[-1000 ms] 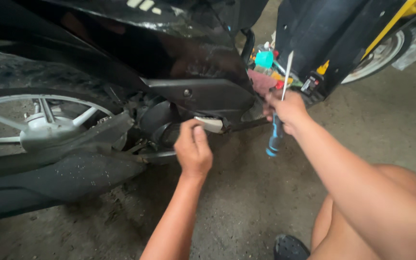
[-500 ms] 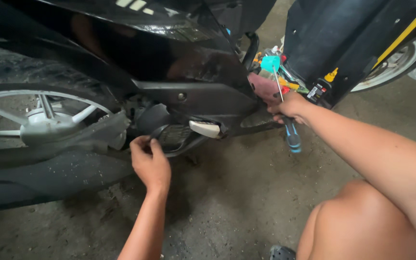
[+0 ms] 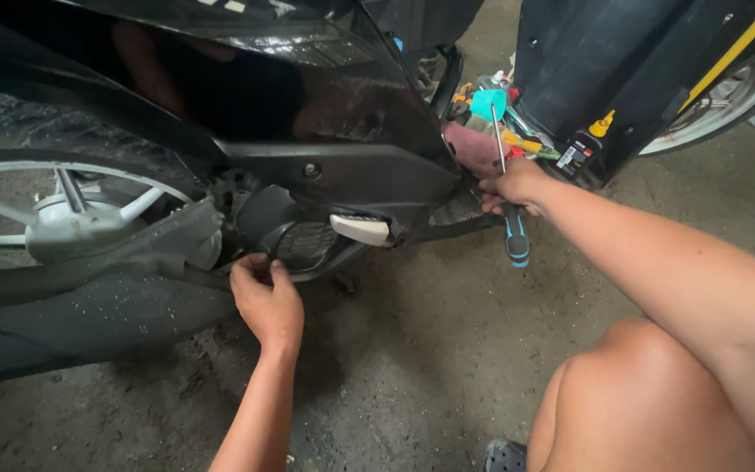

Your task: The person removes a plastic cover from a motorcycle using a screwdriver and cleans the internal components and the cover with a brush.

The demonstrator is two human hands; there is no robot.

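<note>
Crouching low: left hand [image 3: 266, 301] pinches, fingers together, at the engine cover's [image 3: 303, 240] lower edge just above it, while right hand [image 3: 510, 185], farther right, grips a blue-handled screwdriver [image 3: 510, 205] upright, shaft pointing up, handle down.

Two hands [image 3: 266, 301], one screwdriver [image 3: 512, 229], two wheels [image 3: 72, 214] (one partly hidden), one small bottle [image 3: 585, 147].

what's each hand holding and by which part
The right hand holds a screwdriver at the top of its blue-black handle. The left hand fingers the scooter's lower edge; whether it holds anything is hidden.
</note>
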